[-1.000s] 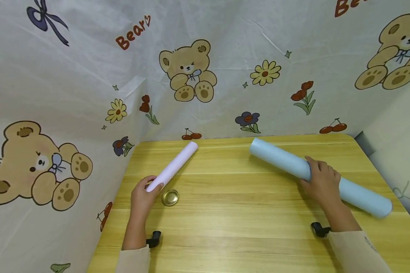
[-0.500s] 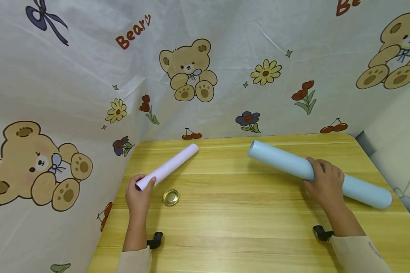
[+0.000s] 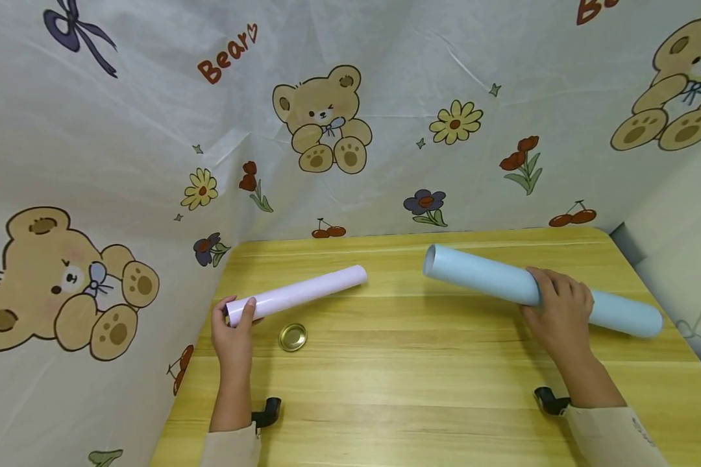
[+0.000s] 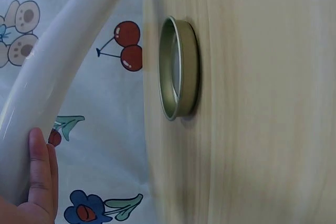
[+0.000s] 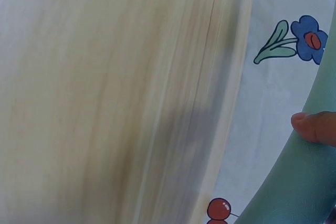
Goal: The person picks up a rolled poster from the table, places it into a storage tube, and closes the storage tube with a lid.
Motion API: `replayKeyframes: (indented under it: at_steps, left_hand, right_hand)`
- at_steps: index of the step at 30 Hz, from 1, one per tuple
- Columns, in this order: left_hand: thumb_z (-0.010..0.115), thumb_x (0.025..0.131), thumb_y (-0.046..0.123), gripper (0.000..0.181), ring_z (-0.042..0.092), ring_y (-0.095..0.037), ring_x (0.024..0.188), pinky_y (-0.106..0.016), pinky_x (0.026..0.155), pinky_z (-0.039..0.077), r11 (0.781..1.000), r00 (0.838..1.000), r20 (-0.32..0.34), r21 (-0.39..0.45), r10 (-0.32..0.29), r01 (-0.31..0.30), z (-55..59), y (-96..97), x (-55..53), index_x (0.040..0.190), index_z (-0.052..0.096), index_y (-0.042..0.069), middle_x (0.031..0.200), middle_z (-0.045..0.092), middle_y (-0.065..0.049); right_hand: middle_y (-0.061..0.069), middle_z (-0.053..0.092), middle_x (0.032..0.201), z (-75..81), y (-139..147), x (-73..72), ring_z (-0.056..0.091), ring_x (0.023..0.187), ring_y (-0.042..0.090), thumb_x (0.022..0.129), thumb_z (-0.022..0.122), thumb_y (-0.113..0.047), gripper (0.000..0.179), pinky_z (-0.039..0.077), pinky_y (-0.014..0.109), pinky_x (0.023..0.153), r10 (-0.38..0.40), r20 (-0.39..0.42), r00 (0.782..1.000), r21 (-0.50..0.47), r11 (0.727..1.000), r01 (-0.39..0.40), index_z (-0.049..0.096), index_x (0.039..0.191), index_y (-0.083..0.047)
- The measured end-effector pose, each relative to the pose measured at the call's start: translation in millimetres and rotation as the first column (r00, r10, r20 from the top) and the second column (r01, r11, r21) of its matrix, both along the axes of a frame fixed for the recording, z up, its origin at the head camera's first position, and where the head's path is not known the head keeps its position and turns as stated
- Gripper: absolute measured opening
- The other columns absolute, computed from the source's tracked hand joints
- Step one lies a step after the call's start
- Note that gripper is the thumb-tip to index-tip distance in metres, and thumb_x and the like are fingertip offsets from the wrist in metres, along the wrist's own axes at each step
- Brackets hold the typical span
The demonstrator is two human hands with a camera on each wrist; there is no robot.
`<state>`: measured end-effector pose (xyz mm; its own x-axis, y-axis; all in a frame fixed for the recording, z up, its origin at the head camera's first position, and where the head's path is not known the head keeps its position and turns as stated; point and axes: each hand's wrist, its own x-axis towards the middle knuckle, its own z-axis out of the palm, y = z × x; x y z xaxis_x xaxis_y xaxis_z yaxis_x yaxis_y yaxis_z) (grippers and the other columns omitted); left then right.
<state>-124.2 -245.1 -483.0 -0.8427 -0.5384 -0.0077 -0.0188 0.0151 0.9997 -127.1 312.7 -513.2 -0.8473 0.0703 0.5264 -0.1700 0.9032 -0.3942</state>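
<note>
My left hand (image 3: 233,331) grips a slim, pale lilac rolled tube (image 3: 304,290) near its left end; the tube slants up to the right over the table. In the left wrist view the glossy tube (image 4: 58,61) runs up past the fingers (image 4: 39,171). A thicker light-blue rolled tube (image 3: 479,274) is held around its middle by my right hand (image 3: 557,311), its hollow left end facing the lilac tube across a gap. The right wrist view shows a thumb (image 5: 315,127) against the blue tube (image 5: 299,182).
A small round gold tin lid (image 3: 293,337) lies on the wooden table (image 3: 409,389), just right of my left hand. A white curtain (image 3: 385,78) printed with bears and flowers rises behind the table and along its left side.
The lilac tube has swung clockwise, its far end moving right and nearer, while my left hand shifts slightly left. The blue tube has turned flatter, its right end rising in view.
</note>
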Motion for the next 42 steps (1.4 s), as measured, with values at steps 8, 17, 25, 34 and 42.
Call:
replayKeyframes:
  at_steps: [8,17,25,34,42]
  left_hand:
    - [0.061,0.102,0.026,0.047,0.056,-0.023,0.107,-0.026,0.078,0.062,0.991,0.999,-0.037,0.130,-0.027,0.032,7.2,2.8,3.3,0.139,0.043,0.003,0.119,0.047,-0.003]
    - [0.059,0.103,0.028,0.036,0.054,-0.023,0.108,-0.030,0.077,0.063,0.983,0.999,-0.042,0.179,-0.024,0.031,7.5,1.9,4.6,0.134,0.049,0.012,0.121,0.046,-0.001]
    - [0.059,0.103,0.029,0.038,0.053,-0.024,0.109,-0.029,0.073,0.063,0.979,0.999,-0.048,0.202,-0.025,0.035,6.6,4.7,6.0,0.134,0.050,0.009,0.122,0.046,-0.002]
    - [0.058,0.103,0.026,0.034,0.053,-0.026,0.107,-0.028,0.068,0.062,0.977,0.997,-0.070,0.212,-0.018,0.033,7.3,7.4,7.3,0.131,0.052,0.007,0.121,0.047,-0.004]
    - [0.058,0.103,0.026,0.027,0.051,-0.027,0.108,-0.027,0.067,0.062,0.972,0.996,-0.087,0.229,-0.033,0.052,8.7,9.5,7.5,0.126,0.055,0.012,0.121,0.046,-0.005]
  right_hand:
    - [0.026,0.055,0.133,0.5,-3,0.2,0.042,0.123,0.052,0.066,0.089,0.006,0.084,0.023,0.071,0.109,0.009,-0.045,0.999,-0.013,1.000,-0.010,0.055,0.140,-0.012]
    - [0.026,0.054,0.134,3.5,-7,0.7,0.044,0.124,0.052,0.065,0.089,0.009,0.084,0.021,0.070,0.113,0.029,-0.063,0.998,-0.044,0.998,-0.032,0.057,0.140,-0.011]
    - [0.026,0.055,0.133,3.6,-11,2.8,0.047,0.122,0.053,0.065,0.089,0.009,0.085,0.019,0.070,0.116,0.075,-0.078,0.994,-0.048,0.996,-0.079,0.058,0.141,-0.013]
    - [0.025,0.055,0.133,3.5,-19,6.1,0.047,0.123,0.052,0.064,0.090,0.009,0.085,0.019,0.071,0.115,0.094,-0.067,0.993,-0.036,0.995,-0.096,0.058,0.139,-0.013]
    - [0.026,0.053,0.134,1.0,-24,8.5,0.046,0.123,0.053,0.062,0.090,0.009,0.091,0.018,0.071,0.116,0.103,-0.027,0.994,-0.014,0.995,-0.104,0.056,0.142,-0.016]
